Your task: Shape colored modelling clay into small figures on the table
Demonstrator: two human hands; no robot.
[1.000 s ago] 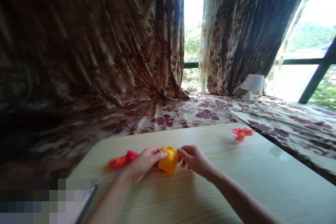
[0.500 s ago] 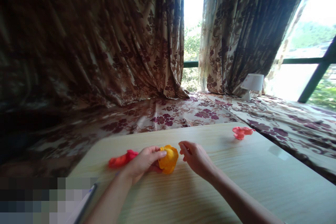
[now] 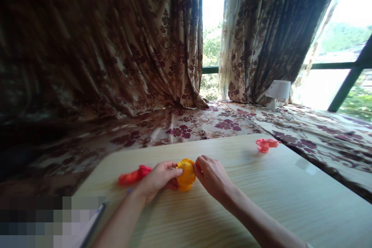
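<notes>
Above a pale table, left hand and right hand pinch a rounded, ruffle-edged yellow piece

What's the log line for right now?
left hand: holds yellow piece | right hand: at its right edge | pink piece: on table, far right

The place looked like a room in a home: flowered curtains hung beside green-framed windows, cloth of a similar pattern was spread below them, a small white-shaded lamp stood on it, and trees showed outside.
</notes>
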